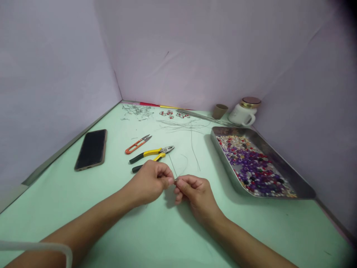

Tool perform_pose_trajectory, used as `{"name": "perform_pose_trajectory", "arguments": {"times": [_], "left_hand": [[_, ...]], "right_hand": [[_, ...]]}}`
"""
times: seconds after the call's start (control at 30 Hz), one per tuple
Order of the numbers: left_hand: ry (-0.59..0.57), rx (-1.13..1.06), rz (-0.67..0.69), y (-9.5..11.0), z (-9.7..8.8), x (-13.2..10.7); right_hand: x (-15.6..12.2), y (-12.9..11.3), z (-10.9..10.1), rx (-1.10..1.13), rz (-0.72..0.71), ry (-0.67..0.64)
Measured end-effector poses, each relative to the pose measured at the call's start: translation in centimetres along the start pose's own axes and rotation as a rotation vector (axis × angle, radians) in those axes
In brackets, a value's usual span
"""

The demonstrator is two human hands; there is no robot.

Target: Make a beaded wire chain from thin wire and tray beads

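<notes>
My left hand and my right hand meet over the pale green table, fingertips almost touching. Both are closed in a pinch on a thin metal wire that rises from between the fingers. A tiny bead-like bit seems to sit at the pinch; it is too small to name. Just behind my left hand lie yellow-handled pliers and orange thread snips.
A metal tray full of purple, red and white beads stands at the right. A black phone lies at the left. Loose wires, wire scraps, several beaded pieces, a small cup and a lidded white mug sit by the back wall.
</notes>
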State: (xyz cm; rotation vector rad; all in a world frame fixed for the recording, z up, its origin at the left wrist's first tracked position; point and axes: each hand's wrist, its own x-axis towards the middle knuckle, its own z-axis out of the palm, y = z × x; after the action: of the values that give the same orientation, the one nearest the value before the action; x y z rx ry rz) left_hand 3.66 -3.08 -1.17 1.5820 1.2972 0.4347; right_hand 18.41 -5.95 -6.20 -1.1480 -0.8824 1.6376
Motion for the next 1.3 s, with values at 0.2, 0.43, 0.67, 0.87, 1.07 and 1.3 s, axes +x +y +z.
{"name": "perform_pose_trajectory", "arguments": {"times": [0.2, 0.43, 0.67, 0.87, 1.07, 1.3], "left_hand": [[0.119, 0.309, 0.156, 0.3, -0.1, -0.4], [0.108, 0.314, 0.079, 0.4, 0.4, -0.6], [-0.009, 0.204, 0.069, 0.1, 0.3, -0.1], [-0.255, -0.138, 0.06, -0.7, -0.7, 0.3], [-0.212, -0.182, 0.157, -1.2, -1.4, 0.8], [-0.093, -0.104, 0.442, -1.0, -2.1, 0.7]], "right_hand": [[0.2, -0.2, 0.2, -0.053, 0.0, -0.039], [0.0, -0.2, 0.3, -0.018, -0.008, 0.015], [-0.3, 0.2, 0.2, 0.122, 0.022, -0.053], [-0.1, 0.2, -0.3, 0.172, 0.071, -0.215], [0.2, 0.0, -1.0, 0.062, 0.083, -0.257], [0.0, -0.1, -1.6, -0.011, 0.111, -0.392]]}}
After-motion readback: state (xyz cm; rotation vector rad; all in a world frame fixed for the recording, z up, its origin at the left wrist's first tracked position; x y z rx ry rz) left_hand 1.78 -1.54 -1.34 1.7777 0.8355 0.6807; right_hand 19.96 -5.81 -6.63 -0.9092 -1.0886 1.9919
